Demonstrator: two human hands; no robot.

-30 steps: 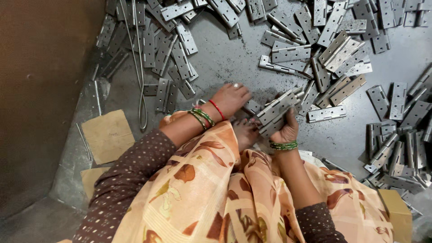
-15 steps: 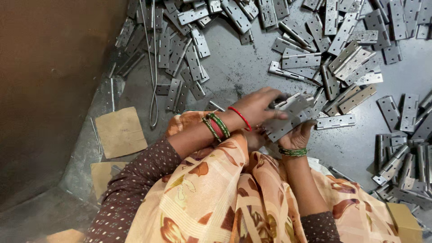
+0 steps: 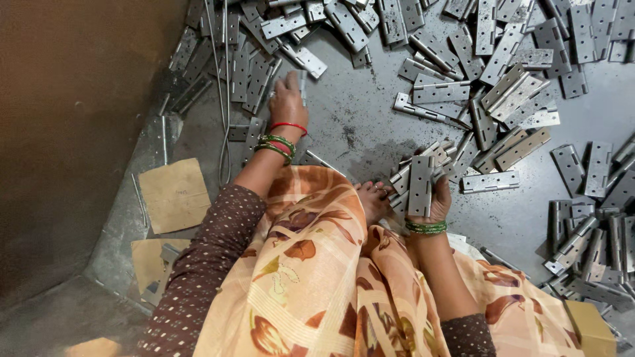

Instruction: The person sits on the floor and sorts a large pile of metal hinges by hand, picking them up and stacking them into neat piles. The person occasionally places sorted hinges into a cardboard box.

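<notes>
Reaching left hand [image 3: 288, 99], fingers' grip on a floor hinge [image 3: 302, 82] unclear; right hand [image 3: 433, 198] clutching stacked hinges [image 3: 418, 182].

Between the left hand [image 3: 288, 99] and the right hand [image 3: 433, 198] lies a bare patch of speckled grey metal floor [image 3: 360, 135], open for passing. Heaps of flat grey steel hinges [image 3: 463, 86] crowd ahead and right; a brown wall [image 3: 73, 132] blocks the left.
</notes>
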